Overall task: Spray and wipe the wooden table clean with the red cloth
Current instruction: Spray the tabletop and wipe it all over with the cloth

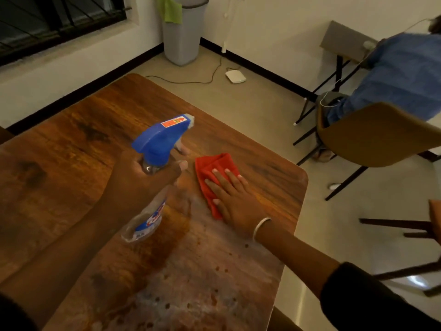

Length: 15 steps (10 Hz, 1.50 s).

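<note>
The wooden surface [71, 175] fills most of the view, its rounded far corner pointing toward the wall; the near part carries a pale, wet-looking film dotted with dark droplets. Beyond its right edge stands a tan chair [381, 137] with a person in a blue shirt [401, 77] seated at a grey side table. In the far corner of the room a grey bin [183, 37] holds a green rag over its rim, and a white device [235, 76] with a cable lies on the floor nearby.

The spray bottle [152, 211] hangs tilted above the surface, its blue trigger head aimed toward the far right and its clear body angled down toward the camera. The left hand [140, 180] is wrapped round the neck just below the blue head, fingers curled tight on it.

The red cloth [210, 168] lies folded flat on the surface, just right of the bottle's head and near the right edge. The right hand [233, 199] lies flat on top of its near half, fingers straight and slightly spread, pressing it down; the far part of the cloth shows past the fingertips. A thin bangle [261, 226] circles that wrist.
</note>
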### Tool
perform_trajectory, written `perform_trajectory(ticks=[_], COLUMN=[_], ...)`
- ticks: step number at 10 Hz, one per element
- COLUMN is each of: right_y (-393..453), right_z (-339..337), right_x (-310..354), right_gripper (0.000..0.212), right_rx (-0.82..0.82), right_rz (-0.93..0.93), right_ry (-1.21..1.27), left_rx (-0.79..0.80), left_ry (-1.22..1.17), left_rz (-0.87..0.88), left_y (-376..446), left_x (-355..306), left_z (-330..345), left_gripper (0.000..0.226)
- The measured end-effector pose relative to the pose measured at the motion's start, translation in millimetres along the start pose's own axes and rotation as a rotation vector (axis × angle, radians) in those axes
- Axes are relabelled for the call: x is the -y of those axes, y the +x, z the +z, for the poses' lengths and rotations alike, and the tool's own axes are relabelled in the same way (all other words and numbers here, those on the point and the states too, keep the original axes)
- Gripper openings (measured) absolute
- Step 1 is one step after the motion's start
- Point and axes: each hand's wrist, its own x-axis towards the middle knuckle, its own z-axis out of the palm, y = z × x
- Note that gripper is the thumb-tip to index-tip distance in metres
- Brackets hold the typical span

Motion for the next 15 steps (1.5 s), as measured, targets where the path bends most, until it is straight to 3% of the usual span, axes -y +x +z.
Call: perform_trajectory(ticks=[1,3,4,5,6,7,8,9,10,11,12,13,14,15], right_y=[-0.8,67.5,61.1,2.3,-46.5,-39.7,16.5,63.4,50.0,-18.2,-77.9,-89.7,-40.1,2.1], right_z=[-9.9,-15.8,-5.9,11.0,15.8,5.6,-3.8,-7.3,7.2,28.1,31.6,15.8,-0.3,-1.4], right_x=[-32.6,11.9,56.4,84.6,54.3,11.4,17.2,59.8,110.5,137.9,102.1,42.8,23.7,58.7], right_gripper=[0.059,0.062,0.062,0.06,0.06,0.065,0.069,0.067,0.06,0.057,0.063,0.073,0.08,0.068], right_rx=[-0.012,-0.074,-0.046,-0.027,-0.009,0.02,-0.004,-0.037,-0.061,-0.098,-0.084,-0.026,-0.034,-0.077], right_rz=[0.153,0.381,0.256,0.013,-0.016,0.162,0.316,0.3,0.098,-0.081,0.023,0.314,0.505,0.483], right_ry=[0.052,0.081,0.075,0.021,0.007,0.0,0.018,0.049,0.044,0.047,0.029,0.092,0.133,0.153], left_rx=[0.055,0.003,-0.011,-0.082,-0.235,-0.276,-0.233,-0.224,-0.158,-0.124,-0.085,-0.084,-0.078,-0.031], left_ry=[-0.014,0.001,0.025,0.115,0.102,0.211,0.238,0.221,0.144,0.133,0.129,0.086,0.059,0.106], left_rz=[0.08,0.088,0.01,-0.027,-0.122,-0.231,-0.163,-0.11,-0.09,-0.087,-0.065,-0.003,0.055,0.1], left_y=[-1.4,-12.1,-15.3,-26.1,-40.8,-46.9,-55.4,-57.6,-53.1,-48.0,-45.7,-46.9,-47.6,-49.9], left_x=[-0.7,-7.2,-12.6,-28.0,-43.1,-55.7,-43.8,-27.2,-19.9,-21.6,-16.4,-15.8,-14.6,-18.1], left_z=[-1.7,2.8,3.0,-6.9,-23.2,-42.7,-50.1,-49.2,-47.3,-49.1,-54.5,-56.0,-52.9,-45.6], left_gripper=[0.006,0.012,0.03,0.017,0.031,0.024,0.038,0.02,0.015,0.014,0.008,0.017,0.022,0.025])
